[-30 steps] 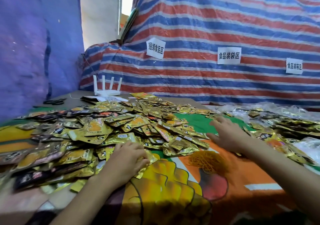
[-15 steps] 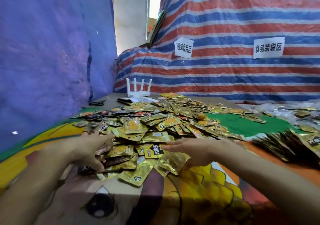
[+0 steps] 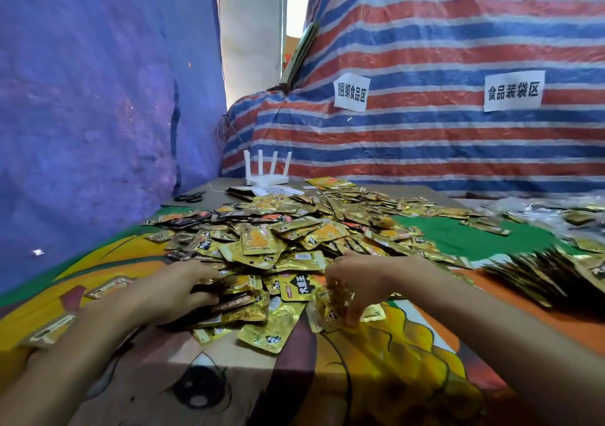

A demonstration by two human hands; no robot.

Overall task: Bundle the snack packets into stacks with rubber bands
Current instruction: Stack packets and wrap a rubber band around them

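Observation:
A wide heap of small gold and dark snack packets (image 3: 294,235) covers the middle of the table. My left hand (image 3: 173,289) lies at the heap's near left edge, fingers and thumb curled around a few dark packets (image 3: 235,304). My right hand (image 3: 357,281) is at the heap's near right edge, its fingers bent down and pinching a few gold packets (image 3: 330,311) held on edge against the cloth. No rubber band shows in this view.
The table wears a bright cartoon-print cloth (image 3: 376,376). A second heap of packets (image 3: 563,271) lies at the right. A white router (image 3: 266,176), papers and black scissors (image 3: 190,196) sit at the back. Loose packets (image 3: 52,330) lie near the left edge.
The view swung left. My left hand moved right into the heap and closed on dark packets. My right hand went from flat on the packets to pinching a few gold ones.

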